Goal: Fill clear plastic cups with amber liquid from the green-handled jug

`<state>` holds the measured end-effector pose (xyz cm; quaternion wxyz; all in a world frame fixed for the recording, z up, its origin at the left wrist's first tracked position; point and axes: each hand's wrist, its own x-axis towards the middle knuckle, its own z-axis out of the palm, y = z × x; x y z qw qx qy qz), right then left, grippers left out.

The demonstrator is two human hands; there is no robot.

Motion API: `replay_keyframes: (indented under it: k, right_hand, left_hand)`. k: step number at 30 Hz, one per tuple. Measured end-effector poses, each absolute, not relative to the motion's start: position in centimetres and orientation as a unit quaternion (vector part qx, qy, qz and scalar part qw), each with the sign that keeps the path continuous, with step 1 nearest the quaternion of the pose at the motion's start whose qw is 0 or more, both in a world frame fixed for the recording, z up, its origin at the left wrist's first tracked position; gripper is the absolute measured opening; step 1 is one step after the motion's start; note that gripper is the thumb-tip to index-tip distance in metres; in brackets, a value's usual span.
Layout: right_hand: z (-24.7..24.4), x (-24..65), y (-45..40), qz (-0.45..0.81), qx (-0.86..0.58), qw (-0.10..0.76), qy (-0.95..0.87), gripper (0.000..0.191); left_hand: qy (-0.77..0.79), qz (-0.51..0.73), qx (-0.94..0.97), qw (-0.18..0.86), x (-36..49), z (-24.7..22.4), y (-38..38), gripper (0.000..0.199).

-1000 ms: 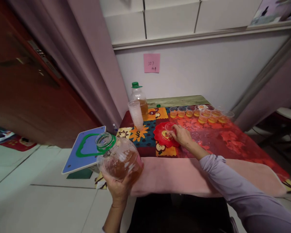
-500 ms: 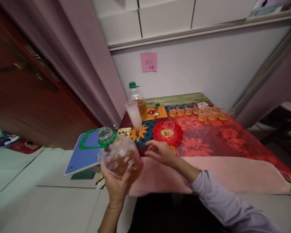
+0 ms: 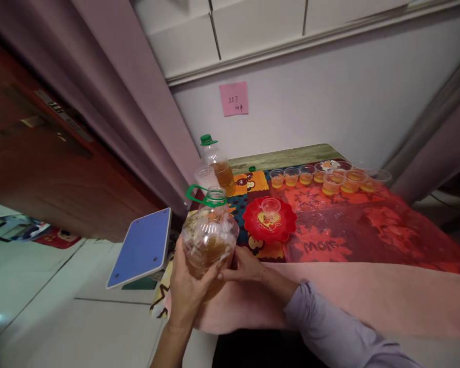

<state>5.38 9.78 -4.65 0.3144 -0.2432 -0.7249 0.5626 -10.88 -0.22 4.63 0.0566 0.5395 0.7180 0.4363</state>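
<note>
Between my two hands I hold a large clear plastic jug (image 3: 210, 232) of amber liquid, upright, its mouth uncapped and a green handle ring around the neck. My left hand (image 3: 191, 283) wraps the jug's left and near side. My right hand (image 3: 245, 267) presses on its lower right side, with some fingertips hidden behind it. Just beyond, a red scalloped plate (image 3: 287, 225) carries one clear plastic cup (image 3: 270, 207). A stack of clear cups (image 3: 206, 176) stands behind the jug, partly covered by it.
A second jug (image 3: 223, 174) with a green cap stands at the back left. Several cups (image 3: 333, 181) of yellow liquid line the back right. A small green cap (image 3: 252, 168) lies near the far edge. A pink cloth (image 3: 329, 291) covers the table's front; a blue board (image 3: 141, 248) is left.
The jug has gone from tilted to upright and shifted right. My right hand has moved from free beside the jug onto its side.
</note>
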Motion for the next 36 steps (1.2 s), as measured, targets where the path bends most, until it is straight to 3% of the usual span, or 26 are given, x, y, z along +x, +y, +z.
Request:
replay_keyframes:
  k: [5,9,20,25,32,36]
  right_hand:
    - [-5.1,5.0,9.4,0.586,-0.262,0.325,-0.694,0.04]
    - [-5.5,4.5,9.2,0.616,-0.262,0.348,-0.656,0.037]
    - [-3.8,2.7,7.9,0.738,-0.145,0.473,-0.459,0.083]
    - [-3.7,2.4,7.2,0.771,-0.134,0.486,-0.389,0.093]
    - [-3.1,2.5,6.4,0.815,-0.152,0.456,-0.322,0.085]
    - [-2.3,3.0,6.3,0.827,-0.169,0.444,-0.301,0.094]
  left_hand:
    - [0.722,0.418,0.549,0.046,-10.4,5.1,0.8,0.116]
    - [0.726,0.393,0.561,0.059,-10.6,5.7,1.5,0.112]
    - [0.688,0.253,0.68,0.0,-10.4,7.7,3.4,0.111]
    - [0.679,0.194,0.707,-0.033,-10.0,8.4,4.2,0.112]
    - [0.703,0.13,0.697,-0.054,-8.8,9.3,4.8,0.109]
    - [0.705,0.111,0.698,-0.055,-8.5,9.4,5.0,0.106]
